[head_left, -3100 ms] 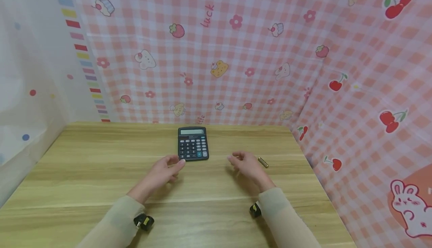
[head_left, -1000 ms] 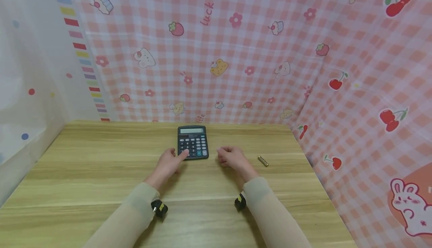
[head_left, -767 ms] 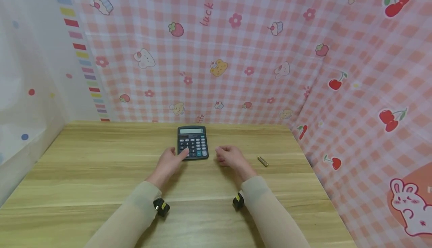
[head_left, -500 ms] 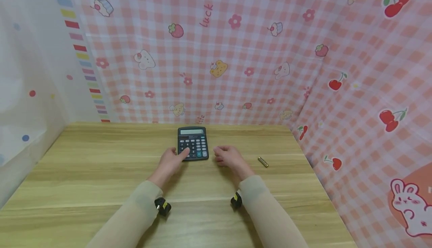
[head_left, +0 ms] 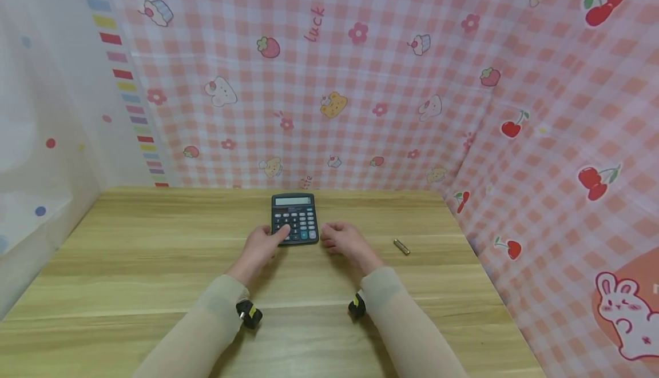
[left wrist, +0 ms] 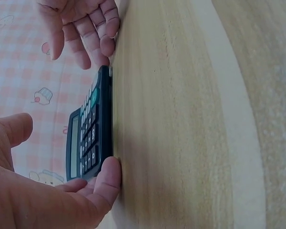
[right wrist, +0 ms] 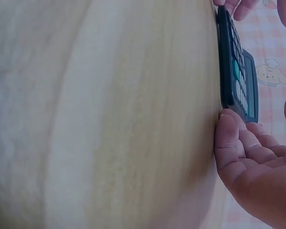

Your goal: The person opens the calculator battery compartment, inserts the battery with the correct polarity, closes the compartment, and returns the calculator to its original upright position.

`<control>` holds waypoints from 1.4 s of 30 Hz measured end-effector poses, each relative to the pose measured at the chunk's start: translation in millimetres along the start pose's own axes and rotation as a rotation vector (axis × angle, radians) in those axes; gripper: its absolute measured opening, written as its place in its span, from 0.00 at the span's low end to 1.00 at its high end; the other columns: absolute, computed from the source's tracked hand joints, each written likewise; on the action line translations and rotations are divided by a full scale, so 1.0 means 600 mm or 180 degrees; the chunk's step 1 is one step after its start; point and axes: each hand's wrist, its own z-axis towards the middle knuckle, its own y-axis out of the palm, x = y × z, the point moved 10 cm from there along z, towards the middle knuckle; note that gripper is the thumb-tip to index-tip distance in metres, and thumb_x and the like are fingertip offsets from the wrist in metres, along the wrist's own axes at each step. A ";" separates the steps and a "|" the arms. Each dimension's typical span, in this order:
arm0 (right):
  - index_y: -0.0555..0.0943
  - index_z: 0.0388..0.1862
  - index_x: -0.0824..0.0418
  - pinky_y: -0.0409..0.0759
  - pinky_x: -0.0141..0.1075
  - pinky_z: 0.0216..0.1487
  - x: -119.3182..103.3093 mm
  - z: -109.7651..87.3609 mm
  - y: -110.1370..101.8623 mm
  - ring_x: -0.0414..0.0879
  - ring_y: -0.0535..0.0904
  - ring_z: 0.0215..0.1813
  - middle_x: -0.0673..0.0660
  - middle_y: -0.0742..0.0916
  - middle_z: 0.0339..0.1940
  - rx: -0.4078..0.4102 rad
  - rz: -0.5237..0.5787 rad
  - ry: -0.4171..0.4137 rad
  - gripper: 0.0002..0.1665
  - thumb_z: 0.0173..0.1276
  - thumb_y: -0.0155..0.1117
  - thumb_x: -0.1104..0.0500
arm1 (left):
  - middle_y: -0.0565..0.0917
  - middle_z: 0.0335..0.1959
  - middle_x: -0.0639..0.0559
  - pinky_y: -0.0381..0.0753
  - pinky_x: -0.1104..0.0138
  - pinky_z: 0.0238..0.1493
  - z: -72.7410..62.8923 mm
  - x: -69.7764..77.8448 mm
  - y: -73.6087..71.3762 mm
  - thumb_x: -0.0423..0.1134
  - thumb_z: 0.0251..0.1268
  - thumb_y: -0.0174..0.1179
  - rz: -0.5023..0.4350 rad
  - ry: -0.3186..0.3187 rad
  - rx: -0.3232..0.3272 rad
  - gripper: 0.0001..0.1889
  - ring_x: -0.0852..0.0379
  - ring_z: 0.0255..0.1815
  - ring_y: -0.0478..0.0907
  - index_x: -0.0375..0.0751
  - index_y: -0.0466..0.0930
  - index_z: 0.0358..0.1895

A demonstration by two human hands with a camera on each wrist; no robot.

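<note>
- Pink checked cloth (head_left: 391, 80): it hangs behind the calculator (head_left: 300, 218) and to its right, printed with cherries, cupcakes and bears; white, dotted cloth (head_left: 31, 92) hangs well to the calculator's left.
- Bench (head_left: 154, 281): wood-grained, under the calculator and stretching out on both sides of it.
- Sleeves (head_left: 412, 326): two, pale, both reaching in from the near side of the calculator.
- Left hand (head_left: 257, 247): at the calculator's left edge, by its near corner. Its grip is apart: the fingers touch the edge low down, while the thumb stands away from them (from the head it seems to cover some keys, but the left wrist view shows it raised clear).
- Right hand (head_left: 346, 239): just beside the calculator's right edge, its grip likewise apart, clamped on nothing. The back of the fingers lies low at the bench; whether the fingertips quite touch the calculator, I cannot tell.
- Calculator: flat on the bench between the two hands, keys up, screen at its far end.
- Black devices (head_left: 249, 314): one on each wrist, with yellow marks, on the near side of the calculator.
- Battery (head_left: 401, 246): gold-coloured, lying slantwise to the right of the calculator, past the right hand.
</note>
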 end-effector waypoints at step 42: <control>0.74 0.73 0.72 0.86 0.31 0.38 0.013 -0.006 0.010 0.43 0.84 0.39 0.58 0.86 0.44 -0.0033 0.0574 0.0132 0.25 0.82 0.59 0.65 | 0.83 0.62 0.31 0.87 0.60 0.51 0.002 0.001 -0.005 0.37 0.82 0.57 0.0015 0.0276 0.0075 0.23 0.47 0.51 0.83 0.28 0.71 0.73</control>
